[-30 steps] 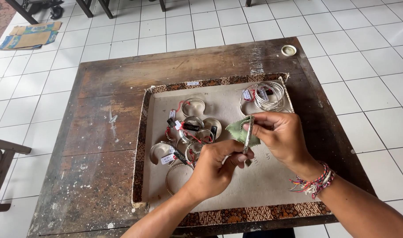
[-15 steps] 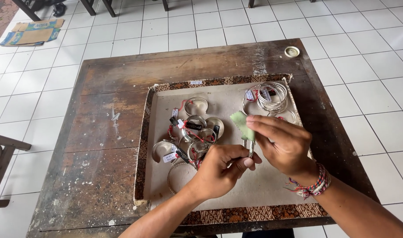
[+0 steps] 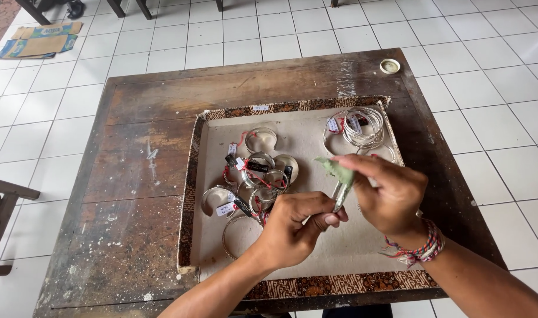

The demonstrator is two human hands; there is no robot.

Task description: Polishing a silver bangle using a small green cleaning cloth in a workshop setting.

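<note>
We're pinching a silver bangle [image 3: 338, 197] in the left hand [image 3: 292, 227], fingers closed on its lower edge. Right hand [image 3: 389, 194] is pressing a green cloth [image 3: 338, 169] onto its upper part, fingers curled; grip is partly hidden. More tagged bangles [image 3: 254, 176] are lying left of the fingers in the cardboard tray [image 3: 316, 247] on the worktop [image 3: 139, 171].

flattened cardboard box [image 3: 36, 40] on floor, white tags [image 3: 232, 148] on bangles
</note>
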